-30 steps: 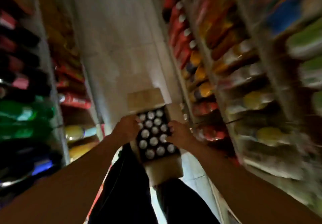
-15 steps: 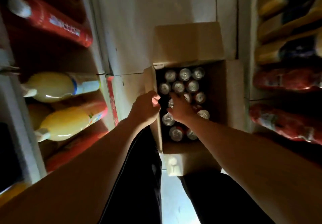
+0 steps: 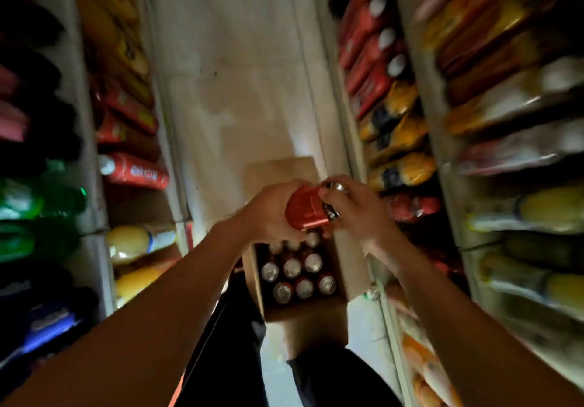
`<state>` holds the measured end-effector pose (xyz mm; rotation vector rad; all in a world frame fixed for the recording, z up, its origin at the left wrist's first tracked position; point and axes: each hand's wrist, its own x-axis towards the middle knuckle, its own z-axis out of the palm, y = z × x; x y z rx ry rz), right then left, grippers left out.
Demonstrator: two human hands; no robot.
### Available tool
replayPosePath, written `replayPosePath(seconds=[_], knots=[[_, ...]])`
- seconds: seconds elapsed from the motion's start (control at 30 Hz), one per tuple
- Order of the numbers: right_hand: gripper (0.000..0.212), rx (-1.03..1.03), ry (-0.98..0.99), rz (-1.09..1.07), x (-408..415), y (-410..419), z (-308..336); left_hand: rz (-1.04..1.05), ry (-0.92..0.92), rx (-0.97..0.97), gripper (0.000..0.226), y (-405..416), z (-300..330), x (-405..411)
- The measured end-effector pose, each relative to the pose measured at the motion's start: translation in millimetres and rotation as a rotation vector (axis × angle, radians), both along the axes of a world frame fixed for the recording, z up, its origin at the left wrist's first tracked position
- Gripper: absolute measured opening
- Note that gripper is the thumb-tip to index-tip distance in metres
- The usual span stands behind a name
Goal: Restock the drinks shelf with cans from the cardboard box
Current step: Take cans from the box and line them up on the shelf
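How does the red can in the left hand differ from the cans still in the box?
The red can is lifted above the cardboard box and tilted on its side, showing its red wall; the boxed cans stand upright, showing mainly silver tops. The left hand grips the red can; nothing touches the boxed cans. They appear to be the same kind of can.

You hold a red can with a silver end. In the brown cardboard box, the cans show silver tops and red sides. At 9 o'clock, green bottles; at 3 o'clock, yellow-orange bottles. The floor is pale beige; your trousers are black.
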<state>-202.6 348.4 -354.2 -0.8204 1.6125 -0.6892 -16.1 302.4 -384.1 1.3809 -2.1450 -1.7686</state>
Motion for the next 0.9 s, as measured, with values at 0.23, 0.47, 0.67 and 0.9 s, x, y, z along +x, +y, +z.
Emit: replayPosePath(seconds=[0.23, 0.47, 0.67, 0.9], knots=[[0.040, -0.351, 0.056, -0.167, -57.3, 15.5, 272.2, 0.004, 0.333, -0.049, 0.073, -30.8, 246.3, -92.2], [0.074, -0.584, 0.263, -0.357, -112.1, 72.5, 428.5, -0.194, 0.503, -0.150, 0.104, -18.9, 410.8, -181.4], [0.070, -0.730, 0.600, -0.652, -141.7, 111.1, 503.2, -0.225, 0.598, -0.301, 0.089, 22.8, 488.3, -252.4], [0.071, -0.574, 0.588, -0.658, -178.5, 136.4, 511.6, -0.412, 0.603, -0.303, 0.091, 31.2, 510.9, -297.1]])
